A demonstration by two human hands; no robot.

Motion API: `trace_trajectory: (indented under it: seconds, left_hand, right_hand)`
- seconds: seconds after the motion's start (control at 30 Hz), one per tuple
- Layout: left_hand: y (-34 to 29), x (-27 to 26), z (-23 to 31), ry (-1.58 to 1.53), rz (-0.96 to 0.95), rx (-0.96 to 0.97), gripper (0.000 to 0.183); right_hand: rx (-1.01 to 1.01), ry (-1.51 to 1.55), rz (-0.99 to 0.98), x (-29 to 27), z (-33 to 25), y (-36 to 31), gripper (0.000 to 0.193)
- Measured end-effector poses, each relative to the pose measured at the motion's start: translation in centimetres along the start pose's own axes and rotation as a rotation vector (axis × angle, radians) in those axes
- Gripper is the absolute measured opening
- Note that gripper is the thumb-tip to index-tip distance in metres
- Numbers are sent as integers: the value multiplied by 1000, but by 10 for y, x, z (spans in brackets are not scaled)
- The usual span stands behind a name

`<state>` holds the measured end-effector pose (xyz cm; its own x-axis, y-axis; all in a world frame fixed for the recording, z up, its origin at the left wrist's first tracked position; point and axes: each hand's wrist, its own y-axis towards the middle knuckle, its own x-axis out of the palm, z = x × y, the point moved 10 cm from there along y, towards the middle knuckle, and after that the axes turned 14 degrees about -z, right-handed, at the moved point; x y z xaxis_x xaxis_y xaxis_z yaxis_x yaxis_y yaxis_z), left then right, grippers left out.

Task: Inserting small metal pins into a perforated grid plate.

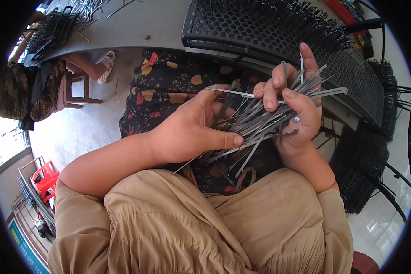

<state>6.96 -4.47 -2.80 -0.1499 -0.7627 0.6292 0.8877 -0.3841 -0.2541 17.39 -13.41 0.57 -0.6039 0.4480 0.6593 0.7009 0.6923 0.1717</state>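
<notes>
Thin metal strips [260, 125], dull grey with a faint sheen; beyond them a matt black perforated plastic panel [260, 25] on the smooth grey table [141, 23].

A tangled bundle of thin grey metal strips [255, 123], splayed crosswise.

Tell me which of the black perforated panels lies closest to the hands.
The large curved black perforated panel on the grey table, directly above the right hand. The smaller black panel lies far off at the table's left end.

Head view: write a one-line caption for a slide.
Right hand grips a bundle of thin metal strips while the left hand sorts through them, beside a black perforated rack.
</notes>
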Motion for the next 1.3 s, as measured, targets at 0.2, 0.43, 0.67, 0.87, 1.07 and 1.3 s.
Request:
trace_trajectory:
  seconds: [0.2,0.43,0.67,0.87,1.07,1.3]
  left_hand:
    - [0,-11,-14,-290,-41,-29,105]
    - [15,-8,-11,-340,-102,-86,55]
    - [36,0,4,368,-70,-35,100]
    - [41,15,8,508,26,-82,80]
    - [39,24,-3,77,-13,-109,59]
    - [39,16,-8,310,30,-99,55]
  right_hand:
    - [-12,44,-75,2,0,3,80]
    - [20,57,-59,1,4,5,75]
    - [-14,-170,84,-3,1,15,70]
    - [10,-478,68,11,-7,21,67]
    - [-45,-270,-42,15,-17,30,78]
    - [96,-35,-70,5,-6,32,84]
